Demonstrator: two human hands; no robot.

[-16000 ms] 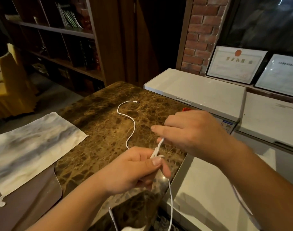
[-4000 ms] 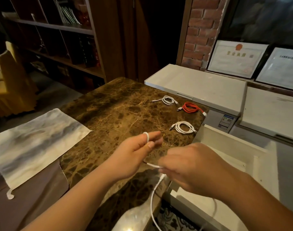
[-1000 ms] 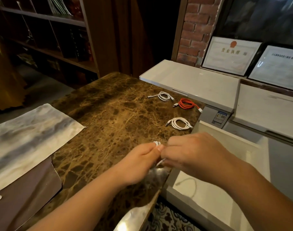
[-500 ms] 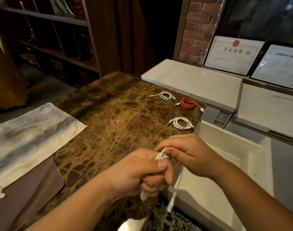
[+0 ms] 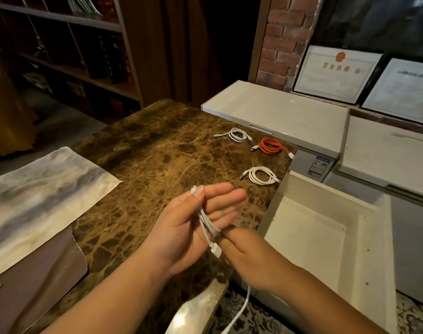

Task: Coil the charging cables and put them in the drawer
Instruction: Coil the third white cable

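- Half a second ago your left hand (image 5: 181, 227) was a fist around the white cable (image 5: 207, 225); now its fingers are spread flat and forward, with the loops lying across the palm and the thumb pressing the top of the bundle against the forefinger.
- Your right hand (image 5: 249, 259) has dropped from above the coil to below it. Its fingers are curled in against the bundle's lower end, just beside the plug (image 5: 216, 251), but you cannot tell from here whether they pinch the cable or only touch it.
- A loose tail (image 5: 241, 307) hangs down past the counter edge toward the floor, so this coil is likely not finished; the last stretch needs winding on before you let go.
- The opened palm holds the loops only lightly, so they could slip off if you tilt the hand.
- On the marble counter (image 5: 157, 160) three cables lie coiled: a far white coil (image 5: 238, 135), an orange coil (image 5: 270, 147) and a near white coil (image 5: 262, 175), the same places as a second ago.
- The drawer (image 5: 302, 239) stands open to your right with no cable visible in it, so by my reading all four cables have yet to go in.
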